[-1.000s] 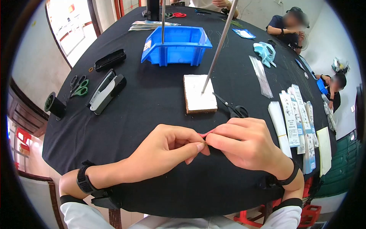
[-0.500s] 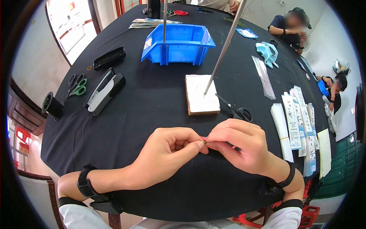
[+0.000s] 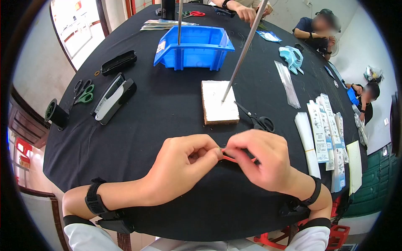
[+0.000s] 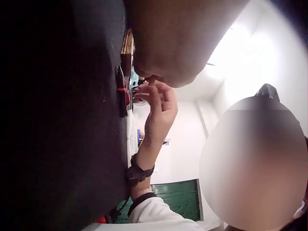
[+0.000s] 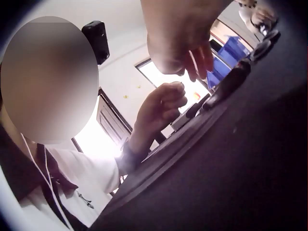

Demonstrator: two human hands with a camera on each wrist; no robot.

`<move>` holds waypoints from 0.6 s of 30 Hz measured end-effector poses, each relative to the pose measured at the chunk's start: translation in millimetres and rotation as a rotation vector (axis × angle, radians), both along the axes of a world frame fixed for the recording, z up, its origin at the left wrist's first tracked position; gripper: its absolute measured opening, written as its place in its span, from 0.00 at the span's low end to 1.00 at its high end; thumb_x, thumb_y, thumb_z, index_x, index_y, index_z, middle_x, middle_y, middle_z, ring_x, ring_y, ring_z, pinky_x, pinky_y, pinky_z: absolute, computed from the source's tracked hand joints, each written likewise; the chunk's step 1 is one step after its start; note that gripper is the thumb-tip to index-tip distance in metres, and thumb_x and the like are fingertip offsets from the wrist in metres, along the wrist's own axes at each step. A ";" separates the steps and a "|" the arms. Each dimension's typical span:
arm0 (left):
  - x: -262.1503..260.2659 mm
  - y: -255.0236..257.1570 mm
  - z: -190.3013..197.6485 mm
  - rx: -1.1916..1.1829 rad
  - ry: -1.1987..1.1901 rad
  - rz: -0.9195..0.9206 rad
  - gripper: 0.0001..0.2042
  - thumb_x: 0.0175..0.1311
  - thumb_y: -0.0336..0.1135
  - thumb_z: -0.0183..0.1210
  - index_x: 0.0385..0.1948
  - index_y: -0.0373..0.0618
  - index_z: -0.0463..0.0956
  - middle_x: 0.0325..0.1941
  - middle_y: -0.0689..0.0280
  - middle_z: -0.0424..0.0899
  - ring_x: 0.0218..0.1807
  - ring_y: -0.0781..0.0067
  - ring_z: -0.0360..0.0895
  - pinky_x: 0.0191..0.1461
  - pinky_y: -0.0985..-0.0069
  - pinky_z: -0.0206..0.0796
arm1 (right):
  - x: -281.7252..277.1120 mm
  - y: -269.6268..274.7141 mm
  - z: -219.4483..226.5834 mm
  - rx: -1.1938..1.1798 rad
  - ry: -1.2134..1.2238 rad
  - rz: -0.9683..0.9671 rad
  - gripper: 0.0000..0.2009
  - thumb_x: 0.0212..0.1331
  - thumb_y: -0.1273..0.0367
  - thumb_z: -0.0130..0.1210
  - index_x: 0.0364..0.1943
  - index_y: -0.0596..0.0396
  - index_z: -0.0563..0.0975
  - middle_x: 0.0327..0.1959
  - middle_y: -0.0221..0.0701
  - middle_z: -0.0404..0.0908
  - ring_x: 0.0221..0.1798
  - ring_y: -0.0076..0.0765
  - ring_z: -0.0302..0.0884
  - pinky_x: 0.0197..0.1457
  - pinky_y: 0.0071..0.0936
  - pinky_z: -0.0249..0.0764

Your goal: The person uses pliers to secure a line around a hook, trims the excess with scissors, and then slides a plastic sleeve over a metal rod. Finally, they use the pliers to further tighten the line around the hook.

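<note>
Near the table's front edge in the head view, the left hand (image 3: 184, 167) pinches a thin red strip (image 3: 230, 159) between thumb and forefinger. Close beside it, the right hand (image 3: 266, 159) has its thumb and fingers bent around the same strip, which runs beneath its fingertips. A small greenish bit shows at the left fingertips. In the left wrist view the right hand (image 4: 161, 103) has bent fingers by the left hand (image 4: 178, 43). The right wrist view shows the left hand (image 5: 161, 108) curled, below the right hand (image 5: 180, 38); the strip itself is unclear there.
A white-topped block (image 3: 220, 102) with a metal rod stands ahead, black scissors (image 3: 261, 122) beside it. Farther off is a blue bin (image 3: 194, 50). A stapler (image 3: 113, 100) and green-handled scissors (image 3: 86, 94) lie left; paper packets (image 3: 320, 129) lie right. Other people sit around the table.
The right hand's fingers have shifted along the strip, and more of the red now shows between the hands. The left hand stays nearly in place. A person's arm has reached in at the far side.
</note>
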State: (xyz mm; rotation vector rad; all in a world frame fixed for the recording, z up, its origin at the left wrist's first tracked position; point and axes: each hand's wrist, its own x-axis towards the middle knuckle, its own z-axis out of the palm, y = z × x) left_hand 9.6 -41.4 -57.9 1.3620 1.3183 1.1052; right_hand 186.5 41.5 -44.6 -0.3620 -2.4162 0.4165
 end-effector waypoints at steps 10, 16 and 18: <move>-15.2 10.3 7.3 -0.242 -0.478 0.086 0.09 0.64 0.33 0.52 0.31 0.37 0.78 0.14 0.78 0.59 0.14 0.92 0.49 0.15 0.88 0.38 | 18.1 11.3 12.5 0.003 -0.575 0.037 0.12 0.48 0.65 0.61 0.27 0.60 0.75 0.38 0.37 0.71 0.43 0.38 0.69 0.45 0.32 0.68; -25.5 13.8 9.4 -0.341 -0.663 0.115 0.08 0.64 0.33 0.52 0.31 0.39 0.77 0.15 0.79 0.58 0.16 0.92 0.49 0.16 0.89 0.38 | 19.5 19.2 13.3 -0.637 -0.436 -0.174 0.10 0.53 0.67 0.58 0.26 0.62 0.77 0.26 0.35 0.76 0.30 0.34 0.73 0.34 0.27 0.67; -25.8 13.4 10.2 -0.342 -0.678 0.123 0.09 0.64 0.34 0.52 0.31 0.39 0.77 0.15 0.79 0.58 0.16 0.92 0.49 0.16 0.89 0.38 | 17.5 16.7 9.0 -0.583 -0.294 -0.175 0.09 0.54 0.69 0.58 0.26 0.62 0.78 0.28 0.35 0.77 0.31 0.32 0.74 0.36 0.27 0.68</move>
